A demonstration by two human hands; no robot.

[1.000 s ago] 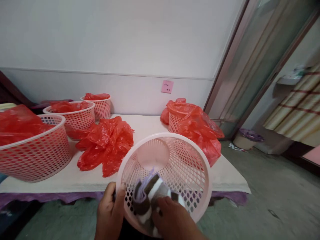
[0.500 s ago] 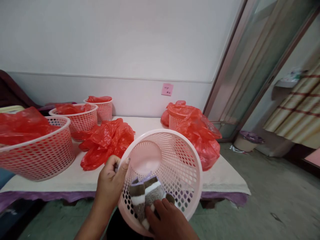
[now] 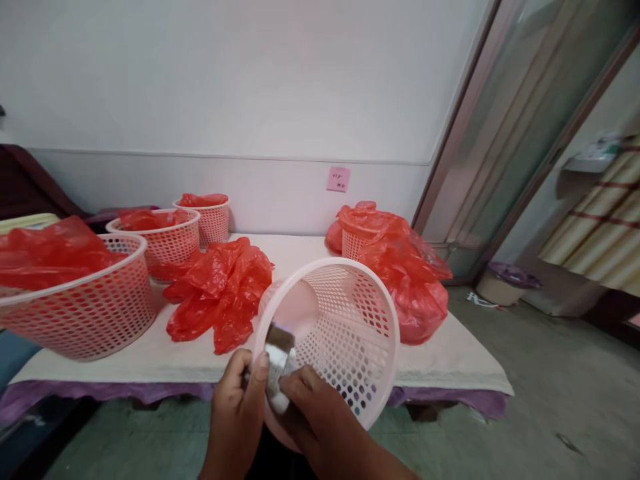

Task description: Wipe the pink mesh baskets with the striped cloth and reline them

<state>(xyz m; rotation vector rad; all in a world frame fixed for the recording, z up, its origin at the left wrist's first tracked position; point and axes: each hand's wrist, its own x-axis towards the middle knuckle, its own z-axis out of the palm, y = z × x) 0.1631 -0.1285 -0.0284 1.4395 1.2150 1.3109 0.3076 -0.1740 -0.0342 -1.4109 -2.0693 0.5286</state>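
Note:
A pink perforated plastic basket (image 3: 385, 313) is tilted with its mouth toward me, over the near edge of the table. My left hand (image 3: 240, 393) is closed round the basket's left rim, its thumb over the edge close to a sock. Brown, white and grey socks (image 3: 281, 357) are at the left inner side of the basket. My right hand (image 3: 320, 413) reaches in over the near rim with curled fingers gripping the socks at their lower end. Part of the socks is hidden behind my fingers.
Crumpled red plastic bags (image 3: 225, 287) lie left on the white-covered table (image 3: 460, 360). Several pink baskets with red bags, including a large basket (image 3: 85, 320), stand further left. Another bagged basket (image 3: 355, 243) and a full red bag (image 3: 417, 307) sit right. A bin (image 3: 503, 283) stands on the floor.
My right hand and the socks have moved up and left, close to my left thumb. The basket has shifted slightly; my left hand still grips its rim.

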